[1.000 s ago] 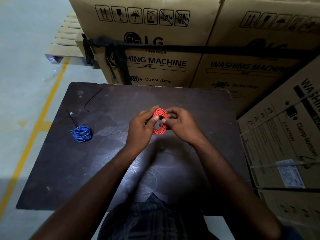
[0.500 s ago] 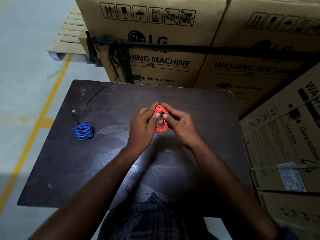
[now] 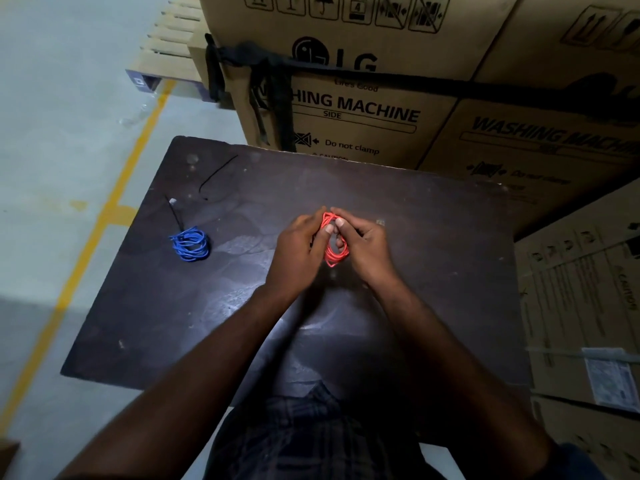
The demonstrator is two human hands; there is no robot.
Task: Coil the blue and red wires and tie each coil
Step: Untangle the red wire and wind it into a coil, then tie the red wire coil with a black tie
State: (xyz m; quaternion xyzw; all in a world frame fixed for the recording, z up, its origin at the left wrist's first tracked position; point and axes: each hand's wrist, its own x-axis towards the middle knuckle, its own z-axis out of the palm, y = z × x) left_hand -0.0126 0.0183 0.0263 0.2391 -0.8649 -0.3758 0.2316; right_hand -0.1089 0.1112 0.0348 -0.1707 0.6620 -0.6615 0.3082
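Both the left hand (image 3: 298, 245) and right hand (image 3: 363, 249) pinch the red coil (image 3: 333, 252) between them; loosening either grip could let its loops spring apart. The blue coil (image 3: 190, 244) lies left of the left hand on the counter (image 3: 433, 237)

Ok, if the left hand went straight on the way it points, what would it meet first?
The red coil, which the left hand pinches; beyond it, probably the right hand, though depth is unclear.

The red wire (image 3: 334, 252) is a small oval coil over the middle of the worktop (image 3: 242, 306), pinched at its far end between the left hand (image 3: 298, 251) and the right hand (image 3: 363, 249). The blue wire (image 3: 190, 244) lies as a loose flat coil on the worktop's left side, well apart.
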